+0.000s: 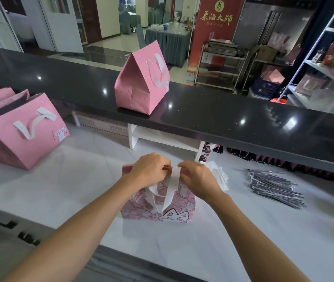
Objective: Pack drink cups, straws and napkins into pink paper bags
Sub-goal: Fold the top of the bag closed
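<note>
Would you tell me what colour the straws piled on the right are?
The straws are black, in the head view.

The white worktop [182, 251] carries a cat-print pink bag [158, 208] at centre, wrapped straws [274, 188] at 3 o'clock and open pink bags [19, 135] at 9 o'clock, while the black counter [223, 119] at 12 o'clock bears one closed pink bag [139, 86].

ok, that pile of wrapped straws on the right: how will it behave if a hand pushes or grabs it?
The straw pile lies loose and fanned, so a push would likely scatter it. The wrappers look glossy, so probably slippery. The thin sticks should be light; some may slide out of a grabbed bunch.
</note>
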A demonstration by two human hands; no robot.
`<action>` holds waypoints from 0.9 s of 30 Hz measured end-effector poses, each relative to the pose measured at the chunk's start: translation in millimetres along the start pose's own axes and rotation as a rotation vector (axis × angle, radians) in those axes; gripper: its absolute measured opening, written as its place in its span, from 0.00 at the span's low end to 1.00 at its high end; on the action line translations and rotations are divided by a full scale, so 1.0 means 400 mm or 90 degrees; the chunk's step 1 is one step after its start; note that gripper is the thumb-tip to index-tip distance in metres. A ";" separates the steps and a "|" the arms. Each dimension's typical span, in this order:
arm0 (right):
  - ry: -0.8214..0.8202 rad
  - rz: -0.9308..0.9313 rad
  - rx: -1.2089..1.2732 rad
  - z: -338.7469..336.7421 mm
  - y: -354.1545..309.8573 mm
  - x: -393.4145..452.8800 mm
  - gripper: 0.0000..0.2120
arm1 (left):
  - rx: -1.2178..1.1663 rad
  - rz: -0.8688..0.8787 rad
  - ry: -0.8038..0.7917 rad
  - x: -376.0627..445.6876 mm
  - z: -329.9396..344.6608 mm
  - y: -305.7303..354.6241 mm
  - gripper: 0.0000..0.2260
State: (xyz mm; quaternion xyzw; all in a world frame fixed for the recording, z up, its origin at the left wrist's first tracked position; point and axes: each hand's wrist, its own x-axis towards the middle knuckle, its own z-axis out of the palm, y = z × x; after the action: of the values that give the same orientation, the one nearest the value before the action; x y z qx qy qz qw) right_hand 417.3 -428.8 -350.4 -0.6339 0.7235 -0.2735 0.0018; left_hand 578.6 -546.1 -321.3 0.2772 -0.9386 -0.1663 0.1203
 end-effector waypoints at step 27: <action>-0.010 -0.048 -0.007 -0.005 0.021 -0.004 0.06 | 0.027 0.029 0.003 0.000 0.022 -0.011 0.09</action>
State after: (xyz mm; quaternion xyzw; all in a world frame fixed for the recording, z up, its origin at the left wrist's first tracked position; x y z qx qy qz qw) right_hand 409.4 -426.1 -352.5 -0.6625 0.7008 -0.2644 -0.0065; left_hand 578.1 -547.3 -330.9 0.2586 -0.9478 -0.1426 0.1206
